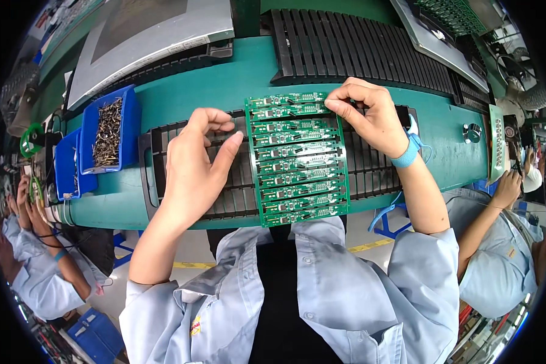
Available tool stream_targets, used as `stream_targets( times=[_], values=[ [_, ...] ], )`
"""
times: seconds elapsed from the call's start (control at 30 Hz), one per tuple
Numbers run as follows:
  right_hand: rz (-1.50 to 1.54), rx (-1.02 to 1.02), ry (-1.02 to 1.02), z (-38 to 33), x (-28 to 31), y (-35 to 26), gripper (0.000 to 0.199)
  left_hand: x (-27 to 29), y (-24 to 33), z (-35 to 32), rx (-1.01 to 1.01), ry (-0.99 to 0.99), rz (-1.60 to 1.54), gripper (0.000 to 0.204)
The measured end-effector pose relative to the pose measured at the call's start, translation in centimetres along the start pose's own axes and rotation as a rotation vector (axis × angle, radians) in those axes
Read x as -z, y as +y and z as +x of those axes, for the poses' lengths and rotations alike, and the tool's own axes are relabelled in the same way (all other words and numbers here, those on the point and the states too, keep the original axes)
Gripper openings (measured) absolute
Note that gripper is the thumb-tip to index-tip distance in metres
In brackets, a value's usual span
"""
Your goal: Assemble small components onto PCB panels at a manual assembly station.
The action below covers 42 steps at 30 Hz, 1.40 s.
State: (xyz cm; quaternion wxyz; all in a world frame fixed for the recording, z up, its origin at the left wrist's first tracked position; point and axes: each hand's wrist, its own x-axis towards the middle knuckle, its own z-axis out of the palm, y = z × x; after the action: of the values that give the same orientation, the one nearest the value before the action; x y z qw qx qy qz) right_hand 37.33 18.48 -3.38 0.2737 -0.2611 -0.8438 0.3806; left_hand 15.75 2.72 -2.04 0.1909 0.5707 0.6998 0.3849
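— Where is the circuit board point(300, 164) being supported?

— It is being carried on a black rack point(370, 173), at the middle of the near edge of the table point(249, 67); its rows of small parts are being shown face up.

— Is it being gripped?

— The left hand point(194, 167) is being held open, thumb and fingers parted, just beside the board's left rim; the right hand point(370, 118) is being held with thumb and forefinger close together at the far right corner; whether the rim is being pinched or merely touched cannot be told.

— How is its handling being judged?

— As light and stiff, but fragile; strain is being expected in the narrow rows, so both plain side rims are being favoured for holding, and the raised parts are best being avoided.

— And the surroundings?

— Toward the table's left end, metal pins point(108, 133) are being held in a blue bin point(129, 130); along the far edge, another slotted rack point(346, 48) is being supported; beyond the right end, a co-worker's hand point(508, 189) is being seen; below, the floor is being crossed by a yellow stripe point(373, 246).
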Motion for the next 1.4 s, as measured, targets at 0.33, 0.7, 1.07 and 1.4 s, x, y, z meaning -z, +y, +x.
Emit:
stream_targets(
  times=[0.33, 0.7, 1.07, 1.4],
  values=[
    [-0.118, -0.108, 0.051, -0.9, 0.0, -0.5, 0.008, -1.0, -0.2, 3.2, 0.207, -0.26, -0.202, 0.03],
    [-0.169, 0.057, 0.03, -0.5, -1.4, -1.6, 0.006, -1.5, -0.6, 4.0, 0.284, -0.291, -0.282, 0.034],
    [-0.254, 0.144, -0.088, 1.4, -3.1, -1.5, 0.005, -2.1, -0.9, 4.3, 0.323, -0.238, -0.317, 0.027],
    [-0.425, 0.245, -0.121, 1.7, -3.4, -1.6, 0.005, -2.4, -1.6, 4.4, 0.314, -0.234, -0.339, 0.027]
  ],
)
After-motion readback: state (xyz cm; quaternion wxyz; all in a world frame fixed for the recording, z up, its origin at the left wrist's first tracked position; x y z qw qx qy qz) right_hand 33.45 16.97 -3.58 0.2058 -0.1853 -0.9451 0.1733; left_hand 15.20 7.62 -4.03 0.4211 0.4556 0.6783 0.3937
